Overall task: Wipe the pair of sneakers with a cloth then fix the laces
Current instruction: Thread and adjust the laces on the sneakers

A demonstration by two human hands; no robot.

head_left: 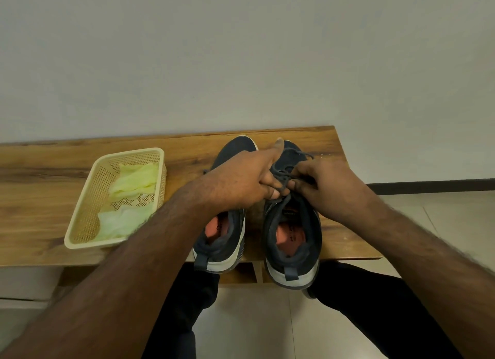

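Two dark navy sneakers with white soles and orange insoles stand side by side on a wooden bench, heels toward me. My left hand reaches across the left sneaker and pinches the dark laces of the right sneaker. My right hand pinches the same laces from the right side. Both hands meet over the right sneaker's tongue. The left sneaker's laces are mostly hidden under my left hand.
A cream plastic basket stands on the bench to the left of the sneakers, holding pale yellow-green cloths. A plain wall rises behind the bench. My dark-trousered legs and a tiled floor lie below the bench's front edge.
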